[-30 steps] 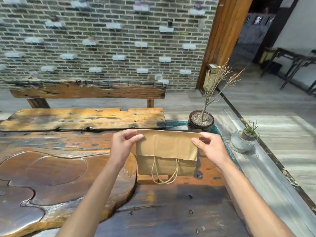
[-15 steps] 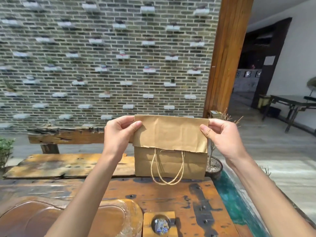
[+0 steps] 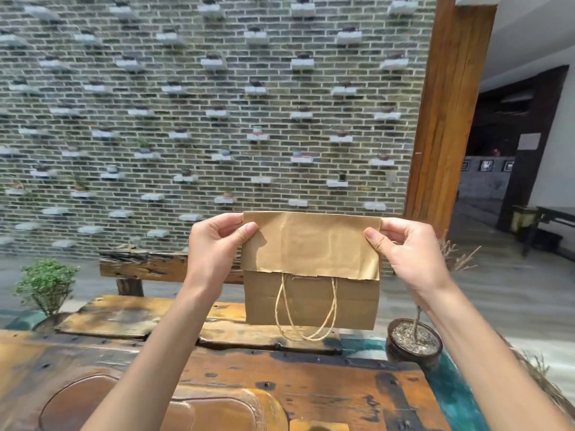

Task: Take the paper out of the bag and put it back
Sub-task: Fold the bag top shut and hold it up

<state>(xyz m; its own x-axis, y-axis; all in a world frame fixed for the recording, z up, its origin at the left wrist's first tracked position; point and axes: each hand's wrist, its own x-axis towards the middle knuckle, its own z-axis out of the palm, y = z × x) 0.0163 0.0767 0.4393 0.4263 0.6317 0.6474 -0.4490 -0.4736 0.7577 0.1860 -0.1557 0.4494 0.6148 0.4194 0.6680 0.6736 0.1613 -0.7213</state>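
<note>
A brown paper bag hangs in the air in front of me, above the wooden table. Its top part is folded down toward me as a flap, and two twine handles dangle below the flap. My left hand pinches the upper left corner at the fold. At the upper right corner my right hand pinches the same fold. Any paper inside the bag is hidden.
A dark pot with a thin dry plant stands on the table's right side, just below my right wrist. A small green shrub is at the far left. A rough wooden bench and a brick wall lie behind.
Both hands have lifted the bag up off the table, and my view has tilted upward toward the wall. The grip on the two top corners is unchanged.
</note>
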